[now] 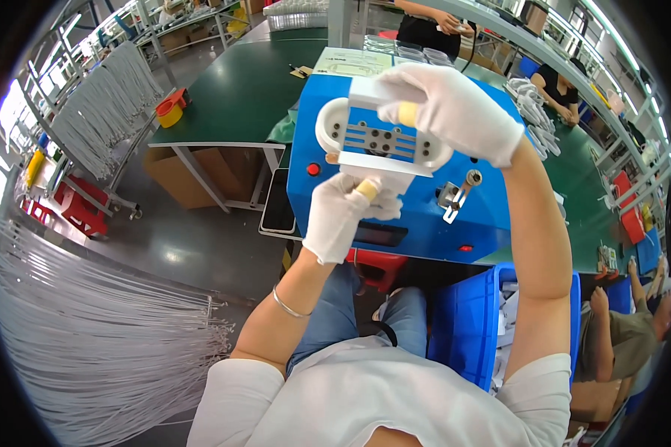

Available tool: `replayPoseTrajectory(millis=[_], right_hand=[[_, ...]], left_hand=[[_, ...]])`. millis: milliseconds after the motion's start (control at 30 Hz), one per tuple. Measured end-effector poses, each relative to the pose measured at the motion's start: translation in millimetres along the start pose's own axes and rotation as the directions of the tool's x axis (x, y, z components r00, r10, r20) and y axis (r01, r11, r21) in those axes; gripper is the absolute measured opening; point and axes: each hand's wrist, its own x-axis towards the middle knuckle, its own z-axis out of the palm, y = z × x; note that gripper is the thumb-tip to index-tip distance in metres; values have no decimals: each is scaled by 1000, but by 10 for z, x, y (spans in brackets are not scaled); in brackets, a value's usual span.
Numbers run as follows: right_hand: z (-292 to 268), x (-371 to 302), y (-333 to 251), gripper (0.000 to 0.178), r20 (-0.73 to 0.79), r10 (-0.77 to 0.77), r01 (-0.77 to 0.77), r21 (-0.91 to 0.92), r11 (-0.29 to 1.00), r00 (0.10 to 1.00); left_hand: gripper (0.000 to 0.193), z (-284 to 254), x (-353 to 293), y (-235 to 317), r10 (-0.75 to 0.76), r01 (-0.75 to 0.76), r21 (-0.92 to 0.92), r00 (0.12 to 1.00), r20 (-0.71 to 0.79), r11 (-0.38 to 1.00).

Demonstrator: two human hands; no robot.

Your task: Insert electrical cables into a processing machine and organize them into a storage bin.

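Both my hands wear white gloves with yellow wraps on a finger, over a blue machine (320,201) with a slotted metal fixture (380,140). White rounded parts (326,127) curve around the fixture's ends; whether they are cable or a guide I cannot tell. At the near side, my left hand (347,212) is closed on a thin white strip (384,164) lying across the fixture's front. My right hand (455,108) curls at the far side, its fingers closed against a white flat piece (364,91). Its fingertips are partly hidden.
A blue bin (462,320) with white pieces stands beside my right leg. Racks of hanging white cables (112,97) and long cable strands (104,335) are at left. Bundled white cables (533,112) lie on the green table (231,97). Co-workers (432,30) sit across and at right.
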Motion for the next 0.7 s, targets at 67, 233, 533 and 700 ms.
replayPoseTrajectory(millis=[67, 233, 533, 700], right_hand=[[25, 19, -188, 27, -6, 128, -128, 10, 992, 992], [58, -212, -227, 10, -131, 77, -73, 33, 997, 988], [164, -308, -204, 20, -124, 82, -87, -33, 996, 989], [199, -308, -413, 35, -333, -326, 133, -489, 862, 885]], left_hand=[[22, -76, -78, 66, 3, 6, 75, 994, -106, 997], [17, -266, -281, 395, -47, 44, 428, 999, -5, 903], [43, -2107, -1277, 1888, 932, 416, 885, -358, -51, 208], [30, -2435, -1693, 2328, 934, 459, 826, -289, -209, 327]])
